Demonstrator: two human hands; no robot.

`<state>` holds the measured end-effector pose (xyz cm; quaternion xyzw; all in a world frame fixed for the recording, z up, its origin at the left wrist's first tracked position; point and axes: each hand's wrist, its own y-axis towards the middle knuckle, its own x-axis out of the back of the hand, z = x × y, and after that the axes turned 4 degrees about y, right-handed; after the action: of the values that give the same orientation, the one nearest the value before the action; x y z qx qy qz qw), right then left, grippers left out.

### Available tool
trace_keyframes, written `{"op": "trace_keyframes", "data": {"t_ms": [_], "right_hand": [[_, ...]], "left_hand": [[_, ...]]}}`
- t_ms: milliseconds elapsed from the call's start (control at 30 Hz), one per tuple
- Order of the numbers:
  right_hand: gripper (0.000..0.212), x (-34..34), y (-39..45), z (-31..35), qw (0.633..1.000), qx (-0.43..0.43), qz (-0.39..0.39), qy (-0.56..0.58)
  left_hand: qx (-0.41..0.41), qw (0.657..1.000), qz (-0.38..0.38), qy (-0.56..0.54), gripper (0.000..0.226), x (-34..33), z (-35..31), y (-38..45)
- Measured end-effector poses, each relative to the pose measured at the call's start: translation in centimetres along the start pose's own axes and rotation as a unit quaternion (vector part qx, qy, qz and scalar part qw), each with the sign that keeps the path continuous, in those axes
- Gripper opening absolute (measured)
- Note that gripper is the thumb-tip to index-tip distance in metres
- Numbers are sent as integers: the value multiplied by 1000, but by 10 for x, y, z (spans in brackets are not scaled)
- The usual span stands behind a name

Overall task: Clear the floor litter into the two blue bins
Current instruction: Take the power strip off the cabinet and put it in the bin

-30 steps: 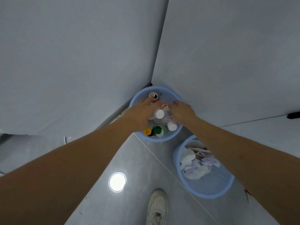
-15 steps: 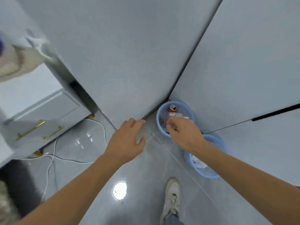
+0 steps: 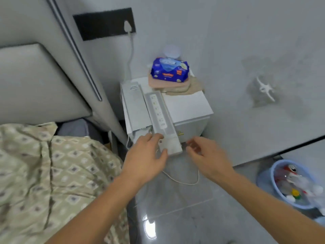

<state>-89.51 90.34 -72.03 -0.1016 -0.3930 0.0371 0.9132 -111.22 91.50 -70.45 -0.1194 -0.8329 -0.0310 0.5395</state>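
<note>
One blue bin point(image 3: 274, 175) stands on the floor at the far right, against the wall, with bottles, caps and a can inside. Only a sliver of a second blue bin point(image 3: 320, 221) shows at the bottom right edge. My left hand point(image 3: 146, 155) is raised mid-frame with fingers spread, right in front of the near end of a white power strip point(image 3: 158, 111); I cannot tell if it touches the strip. My right hand point(image 3: 207, 155) hovers beside it, fingers apart and holding nothing. No loose litter shows on the grey floor.
A white bedside cabinet point(image 3: 190, 106) stands against the wall, carrying the power strip, a blue tissue pack point(image 3: 169, 69) and folded cloths. A white cable point(image 3: 184, 182) loops on the floor below. A bed with a patterned quilt point(image 3: 44, 173) and a grey headboard point(image 3: 35, 81) fills the left.
Both hands have left the bin with the bottles. The view has swung left from the corner to the bedside cabinet, and the bins now sit at the right edge.
</note>
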Motion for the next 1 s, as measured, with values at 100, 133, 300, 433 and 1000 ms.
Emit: {"op": "trace_keyframes", "data": {"t_ms": [100, 133, 300, 433, 1000], "right_hand": [[32, -41, 48, 34, 1000, 18, 7, 4], [37, -53, 63, 40, 1000, 25, 8, -10], [58, -104, 133, 40, 995, 34, 28, -92], [77, -129, 179, 24, 986, 32, 59, -151], [85, -66, 149, -37, 996, 39, -1, -85]], "left_hand": [[62, 998, -19, 8, 45, 9, 52, 20], [79, 997, -17, 17, 47, 9, 64, 28], [170, 985, -8, 21, 61, -10, 98, 92], [259, 966, 10, -15, 75, -37, 107, 156], [311, 948, -25, 56, 83, -74, 55, 172]]}}
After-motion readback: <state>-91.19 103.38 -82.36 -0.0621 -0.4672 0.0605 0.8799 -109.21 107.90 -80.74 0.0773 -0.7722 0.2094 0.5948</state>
